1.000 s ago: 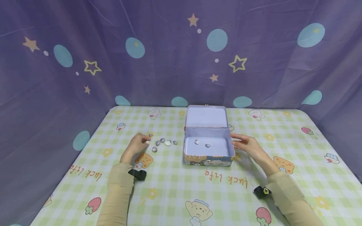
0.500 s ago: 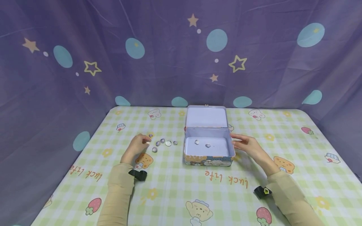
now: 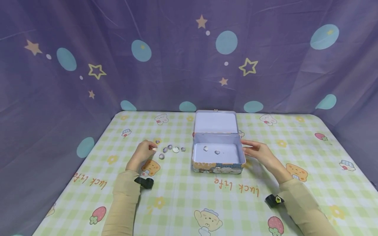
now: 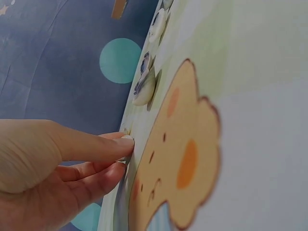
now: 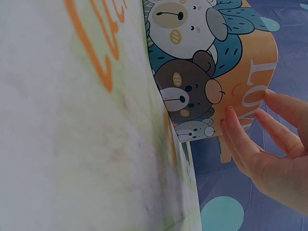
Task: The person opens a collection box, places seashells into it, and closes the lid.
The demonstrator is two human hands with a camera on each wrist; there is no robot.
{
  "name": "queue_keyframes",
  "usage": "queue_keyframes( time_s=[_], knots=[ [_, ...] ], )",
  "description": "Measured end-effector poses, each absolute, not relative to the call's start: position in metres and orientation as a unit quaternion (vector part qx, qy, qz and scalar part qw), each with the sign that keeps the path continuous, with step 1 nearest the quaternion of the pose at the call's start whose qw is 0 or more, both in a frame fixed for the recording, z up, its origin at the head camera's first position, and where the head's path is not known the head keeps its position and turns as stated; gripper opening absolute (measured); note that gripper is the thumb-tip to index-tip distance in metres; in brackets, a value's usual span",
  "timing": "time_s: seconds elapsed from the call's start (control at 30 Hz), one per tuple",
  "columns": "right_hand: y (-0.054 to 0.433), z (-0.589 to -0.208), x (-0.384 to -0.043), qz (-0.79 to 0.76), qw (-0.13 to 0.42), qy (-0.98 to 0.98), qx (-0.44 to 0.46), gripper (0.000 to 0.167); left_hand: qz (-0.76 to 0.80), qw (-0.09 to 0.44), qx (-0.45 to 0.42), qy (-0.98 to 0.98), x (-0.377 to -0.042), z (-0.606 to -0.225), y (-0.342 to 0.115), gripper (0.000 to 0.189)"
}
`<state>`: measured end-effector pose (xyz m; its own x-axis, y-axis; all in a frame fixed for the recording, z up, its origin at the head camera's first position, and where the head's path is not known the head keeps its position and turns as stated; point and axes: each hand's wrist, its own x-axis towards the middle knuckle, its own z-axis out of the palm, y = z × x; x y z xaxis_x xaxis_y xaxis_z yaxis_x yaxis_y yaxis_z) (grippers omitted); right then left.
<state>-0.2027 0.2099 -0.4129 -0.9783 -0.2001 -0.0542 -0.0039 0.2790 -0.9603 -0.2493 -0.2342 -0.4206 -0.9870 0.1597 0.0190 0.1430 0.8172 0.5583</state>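
Note:
Several small purple-and-white seashells (image 3: 161, 156) lie in a loose group on the cloth, left of an open tin box (image 3: 218, 165). My left hand (image 3: 144, 150) is at the left edge of this group, fingertips down at the cloth. In the left wrist view thumb and fingers pinch a small greyish shell (image 4: 126, 158), mostly hidden by them; other shells (image 4: 145, 87) show beyond. My right hand (image 3: 259, 154) rests its extended fingertips against the box's right side, also seen in the right wrist view. Two shells (image 3: 217, 152) lie inside the box on its pale floor.
The box lid (image 3: 216, 122) is tipped back, away from me. A green-and-white checked tablecloth (image 3: 177, 203) with cartoon prints covers the table. A purple curtain (image 3: 177, 82) hangs behind the table's far edge and at both sides.

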Motion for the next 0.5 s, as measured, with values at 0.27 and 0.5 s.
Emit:
queue_keyframes(
  time_s=[0.27,0.5],
  knots=[
    [0.2091,-0.413,-0.2034,-0.596,0.083,0.796,-0.064,0.053,0.299,0.014,0.075,0.951,-0.2484,-0.4183,-0.2342,0.015],
    [0.2094,-0.4127,-0.2026,-0.599,0.084,0.794,-0.061,0.054,0.316,0.026,0.051,0.947,-0.249,-0.4157,-0.2351,0.015]
  ],
)
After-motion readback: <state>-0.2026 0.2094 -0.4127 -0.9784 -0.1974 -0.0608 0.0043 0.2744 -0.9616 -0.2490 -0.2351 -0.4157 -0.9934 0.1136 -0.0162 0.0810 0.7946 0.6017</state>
